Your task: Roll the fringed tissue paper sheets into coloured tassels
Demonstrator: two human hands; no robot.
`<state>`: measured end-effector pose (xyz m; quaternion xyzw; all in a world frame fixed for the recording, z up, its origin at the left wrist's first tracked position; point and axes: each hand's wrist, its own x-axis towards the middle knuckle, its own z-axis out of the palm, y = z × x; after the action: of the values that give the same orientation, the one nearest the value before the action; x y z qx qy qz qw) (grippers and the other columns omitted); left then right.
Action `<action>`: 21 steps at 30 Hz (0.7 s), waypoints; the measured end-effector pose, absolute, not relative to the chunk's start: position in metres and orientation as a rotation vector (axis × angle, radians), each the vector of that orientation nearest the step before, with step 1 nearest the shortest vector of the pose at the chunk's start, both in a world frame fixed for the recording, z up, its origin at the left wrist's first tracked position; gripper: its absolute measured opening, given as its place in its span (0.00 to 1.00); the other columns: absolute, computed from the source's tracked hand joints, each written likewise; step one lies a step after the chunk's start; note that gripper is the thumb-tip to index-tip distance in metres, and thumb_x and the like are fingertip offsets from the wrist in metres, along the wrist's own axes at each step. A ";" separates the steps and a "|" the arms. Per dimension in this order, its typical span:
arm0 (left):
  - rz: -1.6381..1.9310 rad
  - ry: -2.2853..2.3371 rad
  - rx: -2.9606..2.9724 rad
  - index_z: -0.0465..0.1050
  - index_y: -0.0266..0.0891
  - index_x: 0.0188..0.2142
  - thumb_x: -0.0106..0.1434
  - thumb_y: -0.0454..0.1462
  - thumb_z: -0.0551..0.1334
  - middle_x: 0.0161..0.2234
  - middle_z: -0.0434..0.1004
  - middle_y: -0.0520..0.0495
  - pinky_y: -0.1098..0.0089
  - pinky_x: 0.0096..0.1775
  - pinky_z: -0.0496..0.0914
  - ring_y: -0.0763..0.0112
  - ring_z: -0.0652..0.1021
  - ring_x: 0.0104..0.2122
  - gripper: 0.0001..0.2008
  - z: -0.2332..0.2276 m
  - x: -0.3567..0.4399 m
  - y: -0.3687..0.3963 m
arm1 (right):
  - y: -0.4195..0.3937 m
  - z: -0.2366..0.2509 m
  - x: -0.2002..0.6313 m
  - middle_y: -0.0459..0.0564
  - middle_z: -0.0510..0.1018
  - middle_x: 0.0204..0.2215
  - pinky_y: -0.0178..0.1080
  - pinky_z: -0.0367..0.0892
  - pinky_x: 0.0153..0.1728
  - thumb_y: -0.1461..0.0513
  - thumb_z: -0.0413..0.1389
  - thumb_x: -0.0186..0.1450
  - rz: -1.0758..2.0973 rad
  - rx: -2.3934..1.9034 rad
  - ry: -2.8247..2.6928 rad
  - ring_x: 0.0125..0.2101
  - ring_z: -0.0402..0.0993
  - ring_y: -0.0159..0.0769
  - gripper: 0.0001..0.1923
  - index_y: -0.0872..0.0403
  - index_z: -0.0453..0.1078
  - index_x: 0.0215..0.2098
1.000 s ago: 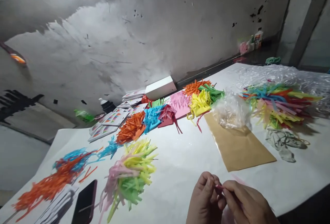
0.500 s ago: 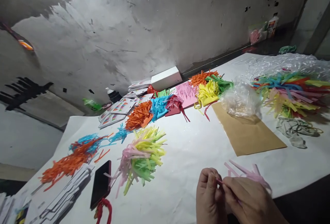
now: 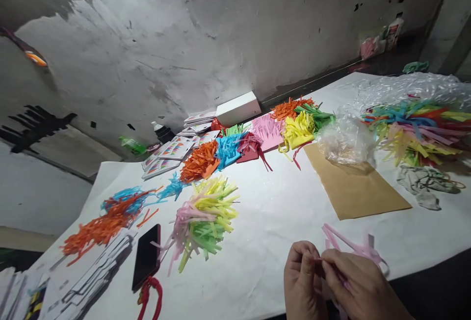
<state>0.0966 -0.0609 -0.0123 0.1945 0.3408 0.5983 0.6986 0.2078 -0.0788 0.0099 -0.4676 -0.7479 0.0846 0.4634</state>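
Note:
My left hand point(image 3: 303, 280) is closed in a pinch at the lower right of the head view. Close beside it, my right hand point(image 3: 355, 280) is also pinched, and a thin bit of pink shows between the two sets of fingertips. Pink paper strips point(image 3: 353, 245) stick out behind my right hand, and more pink shows below between the hands. Most of the held part is hidden by my fingers. To the left on the white table lies a bunch of yellow, green and pink paper strips point(image 3: 206, 217).
A brown paper sheet point(image 3: 358, 192) lies beyond my hands under crumpled clear plastic point(image 3: 344, 138). Colourful fringed paper bundles point(image 3: 228, 150) line the back, with a white box point(image 3: 238, 109) behind. A phone point(image 3: 146, 256) and orange strips point(image 3: 97, 234) are at the left; a large strip pile point(image 3: 419, 131) is right.
Both hands have shifted slightly right in the view and stay pinched together. The pink strips behind my right hand have changed shape a little, now forming a loop. The camera has tilted slightly.

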 end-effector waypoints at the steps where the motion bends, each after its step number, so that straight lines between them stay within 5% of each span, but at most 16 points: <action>1: 1.330 0.752 0.432 0.70 0.38 0.26 0.54 0.48 0.76 0.26 0.65 0.55 0.76 0.28 0.64 0.78 0.66 0.23 0.20 -0.013 0.098 -0.061 | -0.079 0.009 0.208 0.41 0.72 0.21 0.33 0.64 0.25 0.68 0.45 0.74 0.215 -1.148 -1.831 0.21 0.73 0.29 0.13 0.51 0.64 0.33; 9: 1.318 0.793 0.447 0.74 0.38 0.26 0.50 0.46 0.79 0.27 0.69 0.54 0.76 0.29 0.63 0.78 0.66 0.24 0.19 0.007 0.097 -0.061 | -0.078 0.013 0.212 0.42 0.75 0.25 0.32 0.68 0.27 0.67 0.46 0.74 0.343 -1.119 -1.822 0.24 0.76 0.30 0.09 0.51 0.66 0.39; 21: 1.234 0.781 1.129 0.81 0.41 0.31 0.60 0.43 0.73 0.31 0.77 0.49 0.72 0.38 0.69 0.70 0.76 0.33 0.09 0.002 0.061 -0.048 | -0.078 0.006 0.219 0.42 0.74 0.27 0.32 0.67 0.30 0.68 0.45 0.74 0.467 -1.125 -1.867 0.27 0.75 0.30 0.11 0.50 0.65 0.37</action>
<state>0.0606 -0.0484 0.0021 0.4877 0.3374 0.5330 0.6035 0.2191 -0.0776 0.0065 -0.4529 -0.7519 0.1881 0.4406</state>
